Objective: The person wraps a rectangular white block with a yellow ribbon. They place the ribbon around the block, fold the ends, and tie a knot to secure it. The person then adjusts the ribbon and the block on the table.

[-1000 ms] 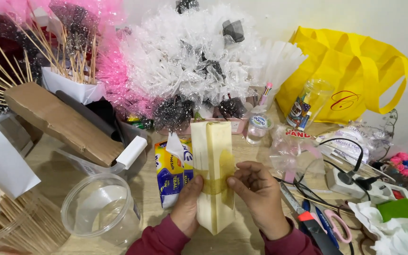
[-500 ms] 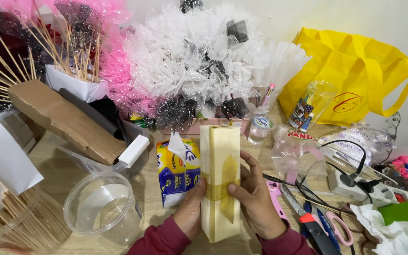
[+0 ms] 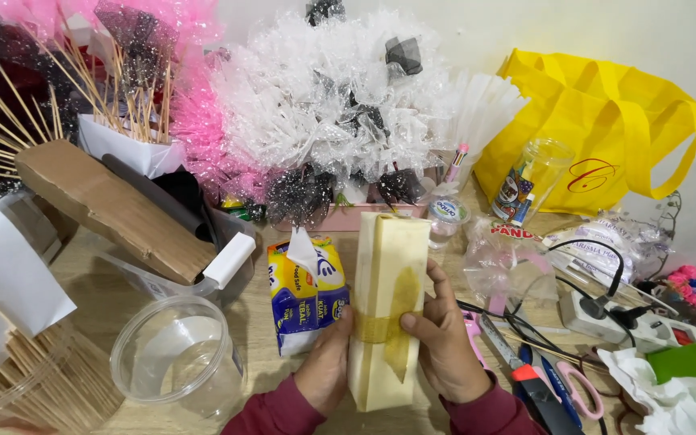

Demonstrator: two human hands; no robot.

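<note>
Both hands are clamped on a tall cream-coloured pack (image 3: 386, 310), held upright between them: the left hand (image 3: 325, 366) along its left edge, the right hand (image 3: 443, 346) along its right. A yellowish band, possibly tape, is wrapped around its middle. Left of the left hand, a clear plastic tub (image 3: 175, 358) is seen on the desk (image 3: 98, 302).

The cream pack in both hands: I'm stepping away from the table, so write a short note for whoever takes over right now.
Left hand: grips the left edge of the cream pack, near its bottom.
Right hand: grips the right edge, thumb on the gold band.
Pack: upright above the table, between the blue-yellow bag and the scissors.
Done: band already circles the pack.
Left: cannot tell from this view whether the band is fastened; check it. Clear tub stands at left.
</note>
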